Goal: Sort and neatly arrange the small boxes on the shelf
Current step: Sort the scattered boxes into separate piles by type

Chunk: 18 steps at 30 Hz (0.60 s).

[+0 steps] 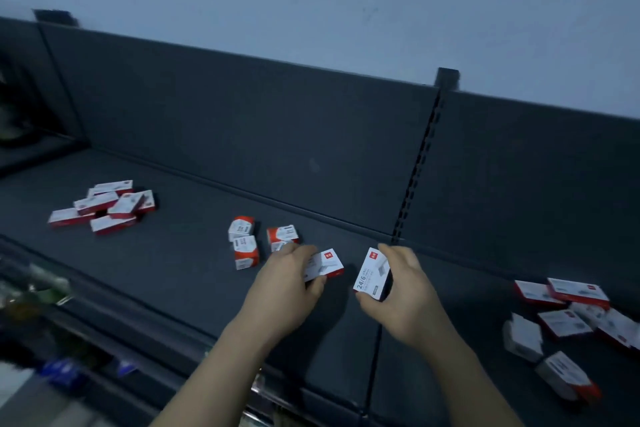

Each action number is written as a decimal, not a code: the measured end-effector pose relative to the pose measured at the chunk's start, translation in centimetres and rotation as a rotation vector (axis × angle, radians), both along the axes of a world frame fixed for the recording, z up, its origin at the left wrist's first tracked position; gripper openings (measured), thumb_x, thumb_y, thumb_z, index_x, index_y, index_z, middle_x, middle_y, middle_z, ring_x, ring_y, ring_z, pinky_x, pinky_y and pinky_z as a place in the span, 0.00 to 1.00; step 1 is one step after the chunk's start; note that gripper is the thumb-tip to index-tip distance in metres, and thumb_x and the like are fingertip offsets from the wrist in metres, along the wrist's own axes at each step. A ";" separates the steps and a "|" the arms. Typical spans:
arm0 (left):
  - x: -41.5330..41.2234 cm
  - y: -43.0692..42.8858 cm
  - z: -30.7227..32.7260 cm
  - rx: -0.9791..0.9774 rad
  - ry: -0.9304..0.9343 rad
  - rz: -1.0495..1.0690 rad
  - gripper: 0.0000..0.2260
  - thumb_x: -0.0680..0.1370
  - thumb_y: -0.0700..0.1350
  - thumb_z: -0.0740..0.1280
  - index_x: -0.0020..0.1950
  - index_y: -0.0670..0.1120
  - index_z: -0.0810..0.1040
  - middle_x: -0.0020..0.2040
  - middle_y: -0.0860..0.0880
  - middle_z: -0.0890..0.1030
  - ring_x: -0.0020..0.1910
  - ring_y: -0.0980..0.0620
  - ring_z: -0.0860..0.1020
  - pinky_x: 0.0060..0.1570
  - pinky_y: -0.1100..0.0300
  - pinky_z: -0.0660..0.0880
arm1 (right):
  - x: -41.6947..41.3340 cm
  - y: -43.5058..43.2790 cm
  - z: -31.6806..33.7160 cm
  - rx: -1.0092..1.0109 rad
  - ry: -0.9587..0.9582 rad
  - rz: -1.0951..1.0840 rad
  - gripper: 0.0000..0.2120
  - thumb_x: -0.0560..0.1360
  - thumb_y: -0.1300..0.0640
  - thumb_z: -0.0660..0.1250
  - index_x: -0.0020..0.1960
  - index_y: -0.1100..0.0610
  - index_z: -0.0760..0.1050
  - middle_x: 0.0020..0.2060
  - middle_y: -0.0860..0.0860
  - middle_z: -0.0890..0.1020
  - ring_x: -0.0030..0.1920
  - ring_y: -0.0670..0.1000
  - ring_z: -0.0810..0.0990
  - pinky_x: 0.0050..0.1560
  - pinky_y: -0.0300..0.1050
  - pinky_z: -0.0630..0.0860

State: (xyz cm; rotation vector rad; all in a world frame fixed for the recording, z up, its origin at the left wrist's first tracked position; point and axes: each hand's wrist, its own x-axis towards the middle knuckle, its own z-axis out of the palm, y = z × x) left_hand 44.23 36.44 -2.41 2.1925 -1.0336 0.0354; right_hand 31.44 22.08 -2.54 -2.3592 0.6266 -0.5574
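Small white and red boxes lie scattered on a dark grey shelf [180,253]. My left hand [289,282] grips one flat box [327,265] near the shelf's middle. My right hand [403,288] holds another box [372,274] tilted upright, its "24/6" face toward me. Several boxes lie in a loose pile at the left [104,206]. Small boxes, some stacked, stand just left of my left hand [244,243], and one pair [282,236] sits right behind its fingers. Another loose pile [568,315] lies at the right.
A dark back panel [242,121] rises behind the shelf, with a slotted upright post [417,166] at the bay joint. The front lip [138,319] runs diagonally at lower left, with blurred goods [34,291] on lower shelves beyond it.
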 end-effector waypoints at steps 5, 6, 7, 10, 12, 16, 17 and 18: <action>5.4 7.6 0.1 0.029 -0.013 0.090 0.16 0.75 0.48 0.66 0.64 0.50 0.74 0.57 0.52 0.75 0.55 0.51 0.74 0.51 0.58 0.73 | 6.2 6.2 0.1 0.044 0.004 0.057 0.32 0.69 0.53 0.71 0.70 0.50 0.64 0.58 0.37 0.64 0.53 0.39 0.72 0.52 0.31 0.67; 6.4 9.1 0.1 0.040 -0.012 0.107 0.16 0.75 0.48 0.65 0.63 0.51 0.74 0.56 0.52 0.75 0.55 0.52 0.74 0.51 0.58 0.73 | 7.3 7.4 0.0 0.046 -0.002 0.072 0.29 0.69 0.54 0.71 0.68 0.49 0.65 0.57 0.38 0.65 0.52 0.40 0.73 0.51 0.31 0.68; 7.3 10.5 0.1 0.051 -0.007 0.123 0.16 0.75 0.48 0.65 0.63 0.51 0.74 0.55 0.53 0.75 0.54 0.52 0.74 0.50 0.58 0.73 | 8.3 8.5 -0.1 0.050 -0.006 0.085 0.27 0.69 0.54 0.71 0.65 0.48 0.67 0.57 0.39 0.67 0.51 0.39 0.74 0.50 0.32 0.70; 10.0 14.2 -0.3 0.080 0.013 0.172 0.14 0.76 0.48 0.65 0.61 0.53 0.74 0.54 0.54 0.75 0.52 0.54 0.74 0.48 0.60 0.72 | 11.5 11.3 -0.6 0.071 0.001 0.109 0.29 0.69 0.53 0.72 0.67 0.48 0.66 0.62 0.41 0.66 0.55 0.41 0.74 0.54 0.37 0.73; 11.6 16.3 -0.6 0.090 0.023 0.210 0.13 0.76 0.47 0.65 0.60 0.53 0.75 0.54 0.53 0.75 0.51 0.53 0.74 0.47 0.61 0.71 | 13.7 12.8 -1.0 0.060 0.030 0.133 0.30 0.69 0.52 0.72 0.67 0.50 0.65 0.63 0.42 0.65 0.56 0.43 0.72 0.55 0.38 0.71; 14.9 19.4 -1.4 0.078 0.056 0.310 0.15 0.75 0.46 0.66 0.61 0.50 0.75 0.55 0.51 0.76 0.52 0.52 0.74 0.50 0.58 0.73 | 17.9 14.7 -1.5 0.031 0.087 0.185 0.30 0.68 0.51 0.74 0.66 0.50 0.66 0.61 0.42 0.64 0.53 0.43 0.73 0.53 0.35 0.70; 15.8 19.9 -1.6 0.077 0.057 0.336 0.15 0.75 0.46 0.66 0.61 0.50 0.75 0.55 0.51 0.76 0.53 0.52 0.74 0.50 0.58 0.72 | 19.0 15.0 -1.6 0.030 0.094 0.196 0.31 0.67 0.51 0.74 0.66 0.50 0.65 0.62 0.42 0.64 0.54 0.44 0.73 0.53 0.35 0.71; 16.8 20.4 -1.8 0.077 0.055 0.358 0.15 0.75 0.46 0.66 0.61 0.49 0.76 0.55 0.50 0.76 0.53 0.52 0.74 0.50 0.59 0.72 | 20.2 15.2 -1.7 0.022 0.096 0.210 0.31 0.67 0.50 0.74 0.66 0.50 0.65 0.62 0.42 0.63 0.55 0.45 0.73 0.52 0.34 0.71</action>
